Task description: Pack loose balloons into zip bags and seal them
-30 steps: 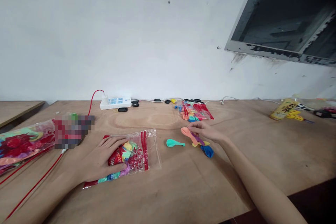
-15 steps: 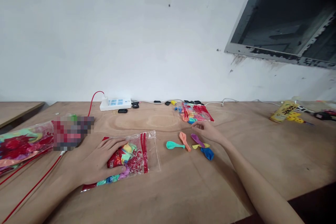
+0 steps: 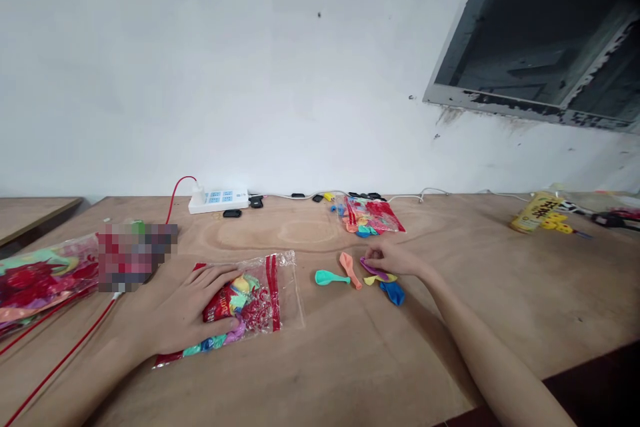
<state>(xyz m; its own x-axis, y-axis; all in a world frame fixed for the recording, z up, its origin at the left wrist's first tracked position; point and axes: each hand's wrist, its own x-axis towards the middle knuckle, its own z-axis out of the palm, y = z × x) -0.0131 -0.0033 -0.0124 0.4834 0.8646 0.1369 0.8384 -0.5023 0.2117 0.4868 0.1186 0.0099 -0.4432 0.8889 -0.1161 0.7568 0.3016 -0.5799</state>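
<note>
My left hand point(image 3: 193, 310) lies flat with fingers spread on a clear plastic bag of balloons point(image 3: 260, 300) with red print. Just right of that bag, several loose balloons rest on the wooden table. A mint green balloon point(image 3: 327, 277) is nearest the bag, beside a peach balloon point(image 3: 349, 269). My right hand point(image 3: 393, 259) has its fingertips closed on a purple balloon point(image 3: 374, 271), which is partly covered by the fingers. Under and below the purple one are a yellow balloon point(image 3: 385, 279) and a blue balloon point(image 3: 393, 293).
Another balloon bag point(image 3: 377, 215) lies farther back. A third bag point(image 3: 50, 270) is at the left beside a blurred patch. A white power strip point(image 3: 219, 201) with a red cable point(image 3: 173, 197) sits by the wall. A yellow can point(image 3: 535, 212) stands tilted at the right.
My right hand has come down slightly toward me, from near the far bag onto the purple balloon, and its fingers have closed there. My left hand stays on its bag.
</note>
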